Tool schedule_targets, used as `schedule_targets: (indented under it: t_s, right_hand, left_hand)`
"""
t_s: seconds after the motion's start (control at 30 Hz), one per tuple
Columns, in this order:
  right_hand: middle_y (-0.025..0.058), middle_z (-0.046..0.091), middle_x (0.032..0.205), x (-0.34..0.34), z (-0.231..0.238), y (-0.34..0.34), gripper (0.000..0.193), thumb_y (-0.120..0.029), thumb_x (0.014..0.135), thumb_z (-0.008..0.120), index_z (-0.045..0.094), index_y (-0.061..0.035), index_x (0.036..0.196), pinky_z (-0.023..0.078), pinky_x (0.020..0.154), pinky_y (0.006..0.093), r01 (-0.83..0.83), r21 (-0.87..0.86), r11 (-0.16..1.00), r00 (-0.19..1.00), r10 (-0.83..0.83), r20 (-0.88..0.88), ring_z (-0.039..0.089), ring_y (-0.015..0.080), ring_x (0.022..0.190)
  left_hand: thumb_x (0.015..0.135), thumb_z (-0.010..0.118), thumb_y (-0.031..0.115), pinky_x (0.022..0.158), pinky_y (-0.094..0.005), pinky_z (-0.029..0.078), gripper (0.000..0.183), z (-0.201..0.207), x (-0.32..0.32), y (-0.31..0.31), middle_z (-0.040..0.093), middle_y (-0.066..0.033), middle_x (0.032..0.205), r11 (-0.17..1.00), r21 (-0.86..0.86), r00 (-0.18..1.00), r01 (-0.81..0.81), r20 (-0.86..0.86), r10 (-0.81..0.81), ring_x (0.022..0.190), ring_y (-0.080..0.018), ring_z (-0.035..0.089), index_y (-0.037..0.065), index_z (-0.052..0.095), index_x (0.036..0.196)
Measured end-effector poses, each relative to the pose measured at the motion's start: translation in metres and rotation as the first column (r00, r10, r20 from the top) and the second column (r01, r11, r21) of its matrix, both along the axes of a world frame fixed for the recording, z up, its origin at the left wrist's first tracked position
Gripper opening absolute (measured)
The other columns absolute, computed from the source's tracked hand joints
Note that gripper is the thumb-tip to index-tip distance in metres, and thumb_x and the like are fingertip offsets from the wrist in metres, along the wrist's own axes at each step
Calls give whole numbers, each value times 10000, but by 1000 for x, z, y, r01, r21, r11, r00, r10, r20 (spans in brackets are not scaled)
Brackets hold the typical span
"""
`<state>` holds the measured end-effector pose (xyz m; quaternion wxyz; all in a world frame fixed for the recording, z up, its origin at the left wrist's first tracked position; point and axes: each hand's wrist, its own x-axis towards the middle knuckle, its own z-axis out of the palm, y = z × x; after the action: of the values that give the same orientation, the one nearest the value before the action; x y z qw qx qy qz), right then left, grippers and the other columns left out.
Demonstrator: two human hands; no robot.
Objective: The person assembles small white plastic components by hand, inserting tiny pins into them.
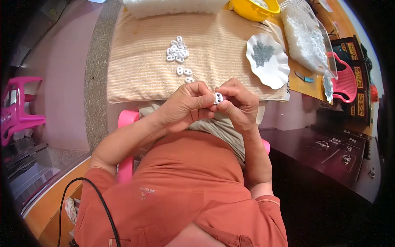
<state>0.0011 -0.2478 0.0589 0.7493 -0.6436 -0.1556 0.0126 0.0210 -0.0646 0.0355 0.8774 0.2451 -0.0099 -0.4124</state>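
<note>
Just beyond my lap, at the near edge of the cloth, both hands meet around a small white oval piece with two dark holes (pixel 218 98). My left hand (pixel 190 103) is closed, its thumb and forefinger pinching the left side of the piece. From the other side, my right hand (pixel 240 103) grips it between thumb and fingers. A pile of similar white two-holed pieces (pixel 177 51) lies on the cloth ahead of my left hand, with a few loose ones (pixel 187 71) nearer. Farther right, a white wavy-rimmed plate (pixel 276 71) holds many tiny grey-green bits (pixel 262 54), too small to make out.
A striped beige cloth (pixel 140 61) covers the table. At its far side stand a white box (pixel 177 7) and a yellow basket (pixel 249 11). A clear tray of white pieces (pixel 304 41) is at the right. Pink stools (pixel 24 107) and a dark table (pixel 312 152) flank me.
</note>
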Motion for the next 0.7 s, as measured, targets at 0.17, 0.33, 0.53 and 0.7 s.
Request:
schedule_targets:
  t_s: [0.17, 0.33, 0.53, 0.7]
  right_hand:
    - [99, 603, 885, -3, -10, -1, 272, -146, 813, 732, 656, 36, 1000, 444, 644, 214, 32, -78, 996, 997, -26, 70, 560, 130, 773]
    - [129, 586, 903, -3, -7, -1, 221, -14, 820, 684, 637, 48, 1027, 515, 655, 226, 20, -150, 989, 988, 4, 155, 618, 151, 755]
    - [104, 617, 851, 1, -12, -1, 245, -108, 803, 729, 660, 32, 993, 437, 612, 209, 71, -215, 974, 981, -29, 191, 553, 119, 729]
    - [106, 597, 907, -2, -2, 5, 247, -73, 808, 720, 648, 42, 1015, 441, 643, 208, 23, -40, 999, 998, -25, -66, 557, 125, 772]
  left_hand:
    - [887, 645, 126, 691, -261, 555, 101, -4, -4, 0, 641, -54, 831, 1000, 4, 999, -3, -36, 4, 757, -123, 629, 67, 576, 842]
    - [867, 666, 115, 669, -276, 546, 118, -8, -6, -2, 636, -58, 790, 999, 0, 999, -45, -16, 45, 722, -138, 629, 58, 570, 828]
    - [864, 673, 119, 659, -263, 531, 128, -9, -4, -4, 638, -61, 788, 999, 24, 999, -46, -14, 47, 698, -143, 624, 63, 569, 814]
    - [861, 677, 119, 658, -261, 529, 112, -8, 0, -5, 638, -52, 790, 997, 47, 998, -59, 5, 59, 698, -138, 622, 62, 584, 838]
